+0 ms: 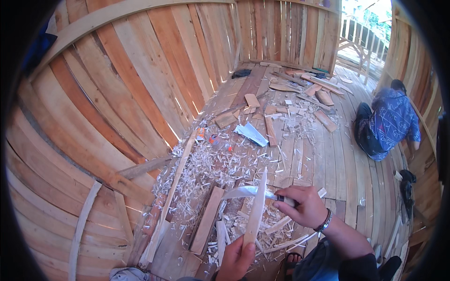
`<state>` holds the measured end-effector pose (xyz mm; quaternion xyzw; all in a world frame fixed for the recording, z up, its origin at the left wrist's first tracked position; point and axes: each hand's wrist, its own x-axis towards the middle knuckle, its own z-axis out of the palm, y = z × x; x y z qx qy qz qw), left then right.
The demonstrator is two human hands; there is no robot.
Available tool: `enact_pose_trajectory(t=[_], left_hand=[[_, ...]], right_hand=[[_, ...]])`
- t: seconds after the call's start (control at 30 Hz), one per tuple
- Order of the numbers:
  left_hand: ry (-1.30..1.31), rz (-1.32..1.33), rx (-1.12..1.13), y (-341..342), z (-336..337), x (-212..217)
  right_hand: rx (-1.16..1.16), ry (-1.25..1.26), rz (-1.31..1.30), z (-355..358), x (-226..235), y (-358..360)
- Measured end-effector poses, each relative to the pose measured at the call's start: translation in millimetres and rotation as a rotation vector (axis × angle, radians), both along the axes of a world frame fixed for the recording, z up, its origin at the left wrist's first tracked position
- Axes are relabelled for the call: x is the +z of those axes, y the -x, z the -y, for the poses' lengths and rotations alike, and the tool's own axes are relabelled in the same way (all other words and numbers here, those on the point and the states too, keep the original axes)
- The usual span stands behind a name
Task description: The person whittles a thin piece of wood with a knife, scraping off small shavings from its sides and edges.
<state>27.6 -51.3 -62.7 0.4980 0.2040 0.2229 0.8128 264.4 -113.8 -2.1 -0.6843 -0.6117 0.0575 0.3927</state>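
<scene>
In my left hand (237, 259), closed round its lower end, a pale strip of wood (256, 213) stands up and tapers to a point. My right hand (304, 204), with a bracelet at the wrist, grips the handle of a curved knife (243, 191). Its blade points left and crosses behind the wood strip; whether the edge touches the wood I cannot tell. Beyond and below both hands, curly wood shavings (213, 164) cover the floorboards. A thick wooden block (206, 220) lies just left of the strip.
A long thin batten (169, 201) leans along the left plank wall (136, 61). Offcuts and boards (323, 96) are heaped at the back, near a bright doorway. A bent metal sheet (251, 134) lies mid-floor. Another person (391, 122) in a blue patterned shirt sits low at the right.
</scene>
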Motion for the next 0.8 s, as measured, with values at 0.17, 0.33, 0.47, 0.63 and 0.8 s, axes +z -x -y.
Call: enact_pose_trajectory(t=[0.17, 0.33, 0.47, 0.63, 0.8], left_hand=[[-0.265, -0.15, 0.078, -0.9, 3.3, 11.1], [-0.469, -0.279, 0.096, -2.0, 1.0, 2.2], [-0.509, -0.327, 0.071, -7.1, 4.7, 5.6], [-0.72, -0.391, 0.1, -6.1, 11.6, -22.1], [-0.879, -0.3, 0.223, -13.7, 16.8, -36.5]], right_hand=[[-0.35, -0.046, -0.9, -11.1, -22.8, -59.0], [-0.097, -0.083, -1.072, -0.4, -2.2, -19.6], [0.061, -0.078, -1.146, -0.9, 4.5, -2.2], [0.052, -0.094, -1.274, -3.3, -2.2, 1.5], [0.025, -0.123, -1.352, 0.2, -3.9, -0.4]])
